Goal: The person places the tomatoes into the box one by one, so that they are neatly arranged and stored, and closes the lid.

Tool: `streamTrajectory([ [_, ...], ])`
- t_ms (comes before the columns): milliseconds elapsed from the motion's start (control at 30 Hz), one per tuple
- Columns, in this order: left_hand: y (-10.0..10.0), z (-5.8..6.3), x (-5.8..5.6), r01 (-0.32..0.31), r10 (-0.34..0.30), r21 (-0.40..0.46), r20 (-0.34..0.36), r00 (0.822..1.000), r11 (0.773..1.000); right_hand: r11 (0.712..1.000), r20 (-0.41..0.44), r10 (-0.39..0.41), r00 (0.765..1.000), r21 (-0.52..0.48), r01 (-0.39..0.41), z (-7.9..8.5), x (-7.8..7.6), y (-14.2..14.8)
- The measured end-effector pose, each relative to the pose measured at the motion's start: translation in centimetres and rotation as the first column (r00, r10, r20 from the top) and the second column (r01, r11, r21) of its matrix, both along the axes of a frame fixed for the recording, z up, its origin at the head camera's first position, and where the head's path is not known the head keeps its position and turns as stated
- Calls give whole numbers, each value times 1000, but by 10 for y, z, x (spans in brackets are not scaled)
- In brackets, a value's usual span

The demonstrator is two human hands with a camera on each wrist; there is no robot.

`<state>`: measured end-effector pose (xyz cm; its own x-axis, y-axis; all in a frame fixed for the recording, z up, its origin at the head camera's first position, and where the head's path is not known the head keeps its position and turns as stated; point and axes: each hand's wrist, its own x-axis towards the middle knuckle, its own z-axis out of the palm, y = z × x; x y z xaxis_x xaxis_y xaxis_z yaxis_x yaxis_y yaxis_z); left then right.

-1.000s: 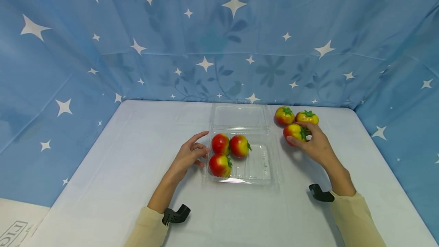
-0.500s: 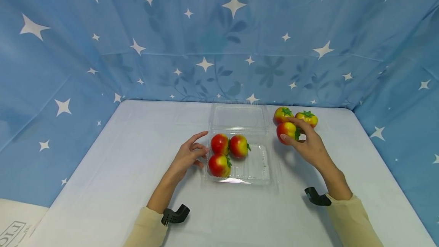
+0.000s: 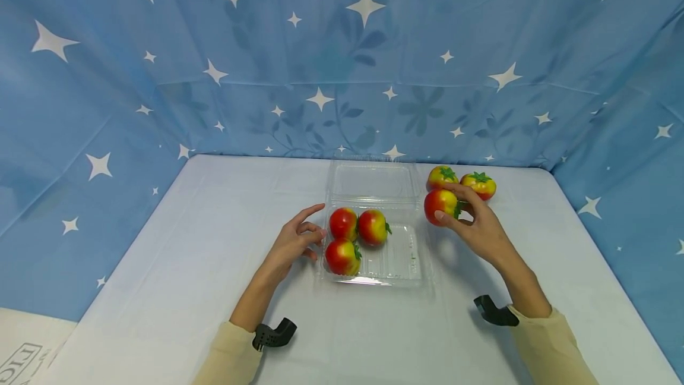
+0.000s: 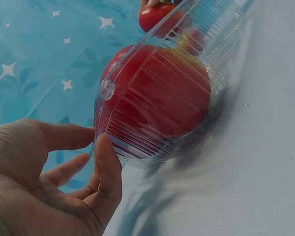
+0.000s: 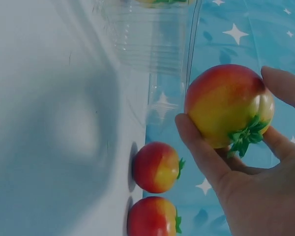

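Note:
A red-and-yellow tomato (image 3: 440,206) with green leaves is gripped between the thumb and fingers of my right hand (image 3: 483,224). In the right wrist view this tomato (image 5: 226,105) is held up off the white table. My left hand (image 3: 293,243) pinches the left rim of a clear plastic clamshell box (image 4: 107,91) between thumb and fingertip. Inside the box's base lie three similar tomatoes: one at the back left (image 3: 343,224), one beside it (image 3: 373,227), and one at the front left (image 3: 342,256). The right part of the base (image 3: 398,254) is bare.
Two more tomatoes, one (image 3: 442,176) and another (image 3: 479,185), stand at the back right, just behind my right hand. The box's lid (image 3: 375,181) lies folded back toward the blue star-patterned curtain (image 3: 342,64). A white cloth covers the table (image 3: 214,195).
My right hand has lifted the tomato from beside the other two and moved it a little left, toward the box. My left hand stays at the box's rim.

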<state>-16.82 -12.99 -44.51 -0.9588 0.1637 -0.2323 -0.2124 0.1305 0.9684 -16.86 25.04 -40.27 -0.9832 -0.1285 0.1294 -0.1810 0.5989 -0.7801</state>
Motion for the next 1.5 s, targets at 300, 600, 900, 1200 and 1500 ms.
streamTrajectory([
  [300,1,-1,0,-5,5,12,4,1000,1000,993,-41,82,996,-86,-85,2,2,-7],
  [600,3,-1,0,12,-12,19,1,1000,1000,998,-33,66,997,4,-66,9,9,-10],
  [900,-3,1,5,-11,11,6,13,1000,1000,994,-15,107,994,-24,-107,3,15,-22],
  [1200,-2,2,2,4,-4,7,11,1000,1000,988,-2,138,990,-66,-137,-1,20,-28],
  [1500,0,2,2,8,-8,16,5,1000,1000,984,3,167,986,-67,-167,-8,25,-34],
])
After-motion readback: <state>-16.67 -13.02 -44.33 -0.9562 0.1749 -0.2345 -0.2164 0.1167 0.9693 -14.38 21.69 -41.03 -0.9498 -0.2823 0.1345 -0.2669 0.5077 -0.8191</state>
